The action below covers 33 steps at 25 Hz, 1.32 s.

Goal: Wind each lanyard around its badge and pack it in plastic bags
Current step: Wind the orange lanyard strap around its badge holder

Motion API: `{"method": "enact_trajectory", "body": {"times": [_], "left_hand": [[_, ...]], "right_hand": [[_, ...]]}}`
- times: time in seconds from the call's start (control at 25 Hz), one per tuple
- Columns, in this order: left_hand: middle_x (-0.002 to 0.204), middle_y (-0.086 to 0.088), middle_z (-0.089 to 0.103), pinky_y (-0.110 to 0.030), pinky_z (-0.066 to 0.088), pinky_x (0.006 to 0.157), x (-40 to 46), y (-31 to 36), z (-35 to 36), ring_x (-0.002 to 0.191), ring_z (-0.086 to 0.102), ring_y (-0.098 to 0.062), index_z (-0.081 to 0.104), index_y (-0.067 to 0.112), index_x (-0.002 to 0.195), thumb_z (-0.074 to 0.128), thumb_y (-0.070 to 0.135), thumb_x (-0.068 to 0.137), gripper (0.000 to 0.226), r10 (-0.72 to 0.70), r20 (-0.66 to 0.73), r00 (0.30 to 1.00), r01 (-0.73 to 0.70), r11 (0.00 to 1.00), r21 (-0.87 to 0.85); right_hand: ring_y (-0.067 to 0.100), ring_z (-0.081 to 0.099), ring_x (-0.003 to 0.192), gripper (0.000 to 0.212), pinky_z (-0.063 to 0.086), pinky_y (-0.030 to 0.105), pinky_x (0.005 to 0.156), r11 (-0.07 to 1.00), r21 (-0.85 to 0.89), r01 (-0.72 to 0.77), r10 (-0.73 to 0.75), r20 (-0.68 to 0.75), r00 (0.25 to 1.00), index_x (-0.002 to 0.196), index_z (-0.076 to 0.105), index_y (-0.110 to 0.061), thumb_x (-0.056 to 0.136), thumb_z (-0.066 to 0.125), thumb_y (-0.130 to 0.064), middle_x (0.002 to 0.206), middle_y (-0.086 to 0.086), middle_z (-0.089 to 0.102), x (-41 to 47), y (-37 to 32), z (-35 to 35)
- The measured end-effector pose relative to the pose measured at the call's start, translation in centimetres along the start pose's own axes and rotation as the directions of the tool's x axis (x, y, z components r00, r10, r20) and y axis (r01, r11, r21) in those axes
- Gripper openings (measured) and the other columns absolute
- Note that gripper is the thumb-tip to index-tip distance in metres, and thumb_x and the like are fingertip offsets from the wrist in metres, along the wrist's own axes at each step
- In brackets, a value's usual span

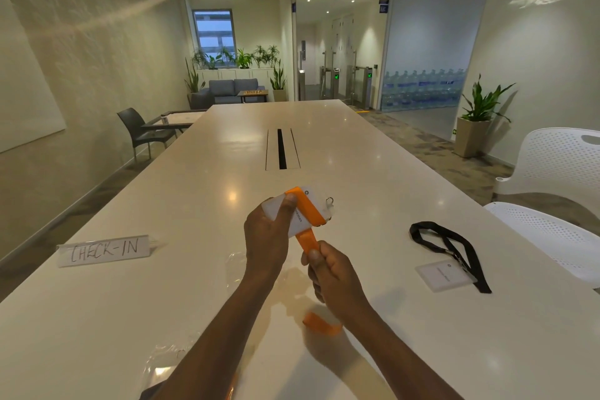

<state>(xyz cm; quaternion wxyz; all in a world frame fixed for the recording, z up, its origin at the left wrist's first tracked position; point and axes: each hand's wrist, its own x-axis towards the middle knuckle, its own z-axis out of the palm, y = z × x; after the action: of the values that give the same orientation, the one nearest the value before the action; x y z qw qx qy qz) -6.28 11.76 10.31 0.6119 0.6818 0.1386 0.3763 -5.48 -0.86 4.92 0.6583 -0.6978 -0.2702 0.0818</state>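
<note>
the left hand (pixel 264 234) grips the white badge (pixel 293 214) above the table (pixel 373 153), thumb pinning one orange lanyard (pixel 308 209) wrap. the right hand (pixel 331 273) pinches the strap's free run (its tail dangles below). slack there could let the wrap slide off the badge's edge.

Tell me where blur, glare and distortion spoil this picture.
Head view: motion blur smears the loose orange lanyard tail below the right hand; ceiling lamps leave glare spots on the glossy table; the wide angle bends the room's edges.
</note>
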Motion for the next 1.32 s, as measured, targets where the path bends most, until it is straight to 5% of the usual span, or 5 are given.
{"method": "enact_trajectory", "body": {"times": [0.24, 0.48, 0.96, 1.16, 1.32], "left_hand": [[0.086, -0.009, 0.066, -0.028, 0.053, 0.066, 0.5, -1.5, -0.5, 0.082, 0.065, -0.025, 0.063, 0.01, 0.093, 0.051, 0.057, 0.079, 0.051, 0.092, -0.055, 0.994, -0.085, 0.989, 0.122], [0.066, 0.012, 0.058, -0.008, 0.049, 0.052, 0.1, -2.8, -0.4, 0.065, 0.063, -0.011, 0.058, 0.025, 0.074, 0.057, 0.048, 0.087, 0.026, 0.242, -0.079, 0.967, -0.224, 0.956, 0.191], [0.059, 0.0, 0.051, -0.023, 0.038, 0.047, 0.6, -3.2, -0.8, 0.053, 0.05, -0.016, 0.05, 0.022, 0.067, 0.052, 0.056, 0.093, 0.042, -0.179, -0.055, 0.982, 0.175, 0.982, -0.068], [0.059, 0.001, 0.055, -0.016, 0.042, 0.05, 0.2, -4.0, -1.2, 0.057, 0.054, -0.016, 0.054, 0.02, 0.064, 0.054, 0.051, 0.089, 0.04, 0.064, -0.035, 0.997, -0.059, 0.99, 0.126], [0.062, -0.007, 0.057, -0.028, 0.044, 0.055, -0.4, -5.5, -1.8, 0.06, 0.054, -0.019, 0.06, 0.008, 0.067, 0.056, 0.05, 0.093, 0.049, 0.102, 0.036, 0.994, -0.107, 0.979, 0.175]], "right_hand": [[0.003, 0.044, 0.047, 0.028, 0.037, 0.014, 0.049, 0.997, -0.081, 0.012, -0.012, 0.003, 1.0, 0.08, 0.057, -0.022, 0.101, 0.042, -0.034, 0.052, -0.014, 0.048, -1.3, 0.2, 0.2], [0.001, 0.048, 0.05, 0.032, 0.038, 0.011, 0.049, 0.99, -0.141, -0.009, 0.006, -0.019, 1.0, 0.077, 0.056, -0.021, 0.102, 0.04, -0.036, 0.053, -0.016, 0.051, -1.6, -0.3, 0.4], [0.002, 0.05, 0.057, 0.031, 0.041, 0.016, 0.055, 0.973, -0.231, -0.011, 0.002, -0.041, 0.999, 0.074, 0.055, -0.025, 0.099, 0.04, -0.037, 0.056, -0.018, 0.053, -3.8, -0.3, 1.2], [0.0, 0.043, 0.047, 0.037, 0.034, 0.014, 0.051, 0.959, -0.28, -0.05, 0.056, 0.015, 0.998, 0.071, 0.052, -0.023, 0.104, 0.037, -0.034, 0.05, -0.015, 0.048, -4.1, -2.7, 0.4], [0.002, 0.036, 0.041, 0.038, 0.03, 0.022, 0.047, 0.95, -0.235, -0.206, 0.221, 0.039, 0.975, 0.07, 0.053, -0.022, 0.103, 0.037, -0.035, 0.048, -0.011, 0.043, -4.0, -5.8, -0.9]]}}
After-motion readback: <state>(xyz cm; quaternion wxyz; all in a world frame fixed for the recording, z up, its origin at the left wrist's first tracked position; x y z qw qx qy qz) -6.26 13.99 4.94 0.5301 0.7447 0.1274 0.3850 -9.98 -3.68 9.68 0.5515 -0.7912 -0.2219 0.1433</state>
